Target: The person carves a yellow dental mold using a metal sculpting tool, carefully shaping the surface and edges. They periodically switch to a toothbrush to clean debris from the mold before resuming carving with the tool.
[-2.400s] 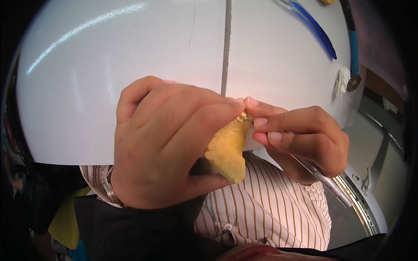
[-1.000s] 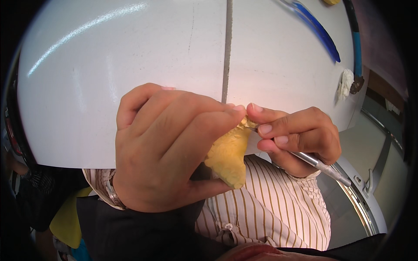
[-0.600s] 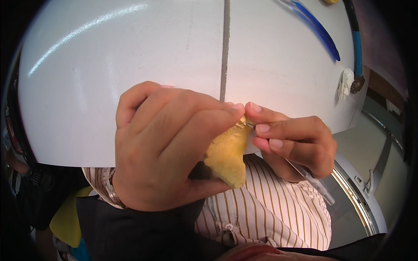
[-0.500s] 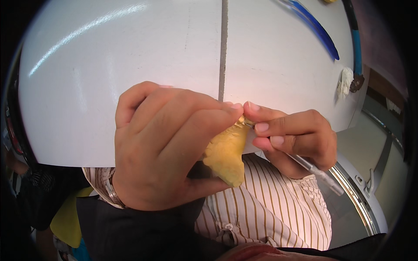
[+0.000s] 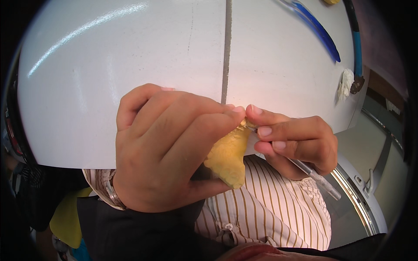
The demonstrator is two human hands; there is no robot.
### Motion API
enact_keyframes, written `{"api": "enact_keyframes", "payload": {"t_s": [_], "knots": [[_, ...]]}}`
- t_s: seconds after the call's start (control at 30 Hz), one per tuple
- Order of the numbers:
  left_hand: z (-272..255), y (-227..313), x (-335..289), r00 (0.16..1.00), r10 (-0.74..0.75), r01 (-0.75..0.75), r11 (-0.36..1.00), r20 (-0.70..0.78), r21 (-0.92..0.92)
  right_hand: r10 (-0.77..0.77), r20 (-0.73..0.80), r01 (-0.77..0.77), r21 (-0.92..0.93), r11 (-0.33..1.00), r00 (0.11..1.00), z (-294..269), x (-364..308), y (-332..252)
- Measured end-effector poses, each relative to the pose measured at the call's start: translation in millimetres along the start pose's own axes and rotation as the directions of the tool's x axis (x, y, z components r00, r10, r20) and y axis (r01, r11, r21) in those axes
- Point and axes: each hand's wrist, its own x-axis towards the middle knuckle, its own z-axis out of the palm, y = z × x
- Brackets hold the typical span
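Observation:
Between the fingers and thumb of my left hand is a yellow, lumpy, tapering piece; its material cannot be made out, and part of it hides behind my fingers. My right hand grips a slim silver craft knife with a knurled handle. The handle slants down to the right below my palm. At the upper end of the yellow piece, the knife's thin metal tip meets its rough, chipped surface. The fingertips of both hands come close together there.
Beneath my hands spreads a white table with a grey seam across it. At the far right lie a blue curved tool, a crumpled white tissue and a black-and-blue handle. A yellow thing shows at the top edge.
The knife's handle has tilted slightly and its lower end sits a little lower. Both hands and the yellow piece have shifted only slightly, and both grips are kept.

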Motion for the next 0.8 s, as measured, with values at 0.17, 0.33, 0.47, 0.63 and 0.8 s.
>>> {"api": "enact_keyframes", "payload": {"t_s": [0.17,0.33,0.47,0.63,0.8], "knots": [[-4.2,4.7,5.2,0.999,-0.016,0.015,0.999,0.044,0.031,-0.168,-0.272,0.147,-0.097,0.984,0.948,-8.7,-15.4,18.4],[-6.0,7.3,1.2,0.995,-0.056,0.048,0.995,0.088,0.091,-0.184,-0.343,0.005,-0.463,0.887,0.921,-15.9,-12.7,20.6],[-8.5,7.5,1.5,0.995,-0.063,0.058,0.996,0.082,0.064,-0.154,-0.349,-0.111,-0.632,0.767,0.925,-20.8,-9.1,25.0],[-9.3,4.5,1.8,0.996,-0.018,0.013,0.998,0.092,0.055,-0.181,-0.245,-0.083,-0.781,0.619,0.953,-28.5,-1.1,22.0],[-4.7,5.2,1.7,0.998,0.018,-0.025,0.994,0.064,0.102,-0.108,-0.032,0.026,-0.868,0.496,0.994,-35.7,13.0,14.0]]}}
